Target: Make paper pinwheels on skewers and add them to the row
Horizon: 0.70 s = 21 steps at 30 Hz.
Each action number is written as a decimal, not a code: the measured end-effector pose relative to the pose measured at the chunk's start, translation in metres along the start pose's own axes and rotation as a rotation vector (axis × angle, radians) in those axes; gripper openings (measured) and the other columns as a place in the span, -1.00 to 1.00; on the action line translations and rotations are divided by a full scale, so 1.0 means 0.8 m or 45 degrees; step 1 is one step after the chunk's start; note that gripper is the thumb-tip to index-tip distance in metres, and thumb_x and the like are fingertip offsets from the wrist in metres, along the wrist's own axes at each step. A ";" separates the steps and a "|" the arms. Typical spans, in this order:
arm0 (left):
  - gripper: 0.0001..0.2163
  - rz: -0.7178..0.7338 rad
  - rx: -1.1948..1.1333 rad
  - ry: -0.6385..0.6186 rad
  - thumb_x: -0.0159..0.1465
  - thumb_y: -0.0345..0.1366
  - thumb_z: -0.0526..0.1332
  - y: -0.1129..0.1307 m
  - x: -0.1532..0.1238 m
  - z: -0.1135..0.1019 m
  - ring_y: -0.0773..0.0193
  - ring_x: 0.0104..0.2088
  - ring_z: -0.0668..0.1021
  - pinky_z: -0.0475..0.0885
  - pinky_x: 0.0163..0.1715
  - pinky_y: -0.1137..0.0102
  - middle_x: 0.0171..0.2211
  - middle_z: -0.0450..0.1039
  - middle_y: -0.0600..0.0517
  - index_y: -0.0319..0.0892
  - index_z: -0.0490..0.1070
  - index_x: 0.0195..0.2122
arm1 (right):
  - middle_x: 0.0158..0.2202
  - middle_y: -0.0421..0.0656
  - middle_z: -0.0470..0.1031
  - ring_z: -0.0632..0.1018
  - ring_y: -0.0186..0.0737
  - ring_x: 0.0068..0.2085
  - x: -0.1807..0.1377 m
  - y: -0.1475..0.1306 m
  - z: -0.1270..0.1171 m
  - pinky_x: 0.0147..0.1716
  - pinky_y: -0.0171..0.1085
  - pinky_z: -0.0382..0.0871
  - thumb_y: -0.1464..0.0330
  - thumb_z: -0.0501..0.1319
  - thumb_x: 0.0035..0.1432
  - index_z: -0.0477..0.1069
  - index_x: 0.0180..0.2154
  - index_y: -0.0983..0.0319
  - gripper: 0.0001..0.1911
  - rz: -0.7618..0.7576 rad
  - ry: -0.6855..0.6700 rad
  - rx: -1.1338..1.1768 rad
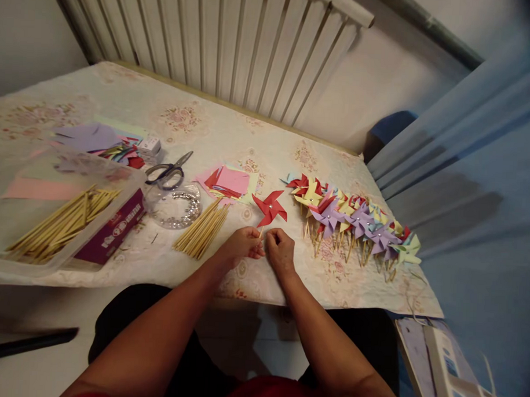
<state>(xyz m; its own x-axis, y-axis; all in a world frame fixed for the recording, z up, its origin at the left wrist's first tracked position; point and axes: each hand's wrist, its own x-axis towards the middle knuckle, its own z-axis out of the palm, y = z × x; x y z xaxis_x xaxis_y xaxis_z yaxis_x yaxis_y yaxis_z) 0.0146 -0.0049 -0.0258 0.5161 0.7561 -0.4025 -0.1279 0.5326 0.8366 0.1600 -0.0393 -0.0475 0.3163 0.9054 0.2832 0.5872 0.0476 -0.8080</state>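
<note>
A red paper pinwheel with a small shiny centre stands upright on a thin stick in front of me. My left hand has its fingers closed around that stick, just below the paper blades. Right beside it, my right hand is curled closed with its thumb side toward the stick. Whether it grips anything is hidden. To the left of my hands lies a bundle of wooden sticks. Behind it is a pile of pink, red and yellow paper pieces.
Many finished pinwheels lie in a row at right. Leftward are a round clear container of shiny pins, scissors, a small white box, coloured paper, and a plastic bin with sticks. A power strip sits low right.
</note>
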 end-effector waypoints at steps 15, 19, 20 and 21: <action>-0.82 0.094 0.113 0.216 0.17 -0.54 0.14 -0.005 0.006 0.009 0.38 -0.60 0.54 0.43 -0.56 0.50 -0.53 0.39 0.16 -0.20 0.22 -0.24 | -0.48 -0.21 0.50 0.46 -0.27 -0.42 -0.003 -0.003 -0.004 -0.34 -0.32 0.30 0.26 0.09 0.21 0.49 -0.45 0.21 -0.71 -0.055 -0.224 0.075; -0.80 0.105 0.163 0.230 0.15 -0.55 0.14 -0.007 0.005 0.011 0.39 -0.61 0.53 0.42 -0.56 0.51 -0.54 0.37 0.18 -0.20 0.22 -0.23 | -0.46 -0.20 0.52 0.49 -0.26 -0.39 -0.005 0.002 -0.002 -0.31 -0.31 0.31 0.25 0.10 0.22 0.50 -0.43 0.21 -0.71 -0.083 -0.263 0.073; -0.79 0.107 0.176 0.233 0.15 -0.55 0.14 -0.007 0.005 0.011 0.39 -0.61 0.52 0.41 -0.56 0.52 -0.55 0.36 0.18 -0.19 0.22 -0.22 | -0.45 -0.20 0.53 0.49 -0.25 -0.39 -0.005 0.003 -0.002 -0.31 -0.31 0.31 0.25 0.10 0.22 0.50 -0.43 0.21 -0.71 -0.090 -0.269 0.073; -0.79 0.110 0.188 0.234 0.14 -0.55 0.14 -0.008 0.006 0.012 0.39 -0.61 0.52 0.41 -0.57 0.52 -0.55 0.36 0.18 -0.19 0.22 -0.22 | -0.45 -0.20 0.53 0.49 -0.25 -0.39 -0.005 0.004 -0.001 -0.31 -0.31 0.31 0.26 0.10 0.22 0.50 -0.43 0.21 -0.72 -0.095 -0.272 0.071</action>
<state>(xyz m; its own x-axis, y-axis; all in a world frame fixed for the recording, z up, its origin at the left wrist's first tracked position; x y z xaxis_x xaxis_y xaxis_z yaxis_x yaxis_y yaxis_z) 0.0257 -0.0085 -0.0291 0.3439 0.8601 -0.3767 -0.0328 0.4119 0.9106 0.1611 -0.0436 -0.0505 0.1053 0.9668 0.2328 0.5591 0.1360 -0.8179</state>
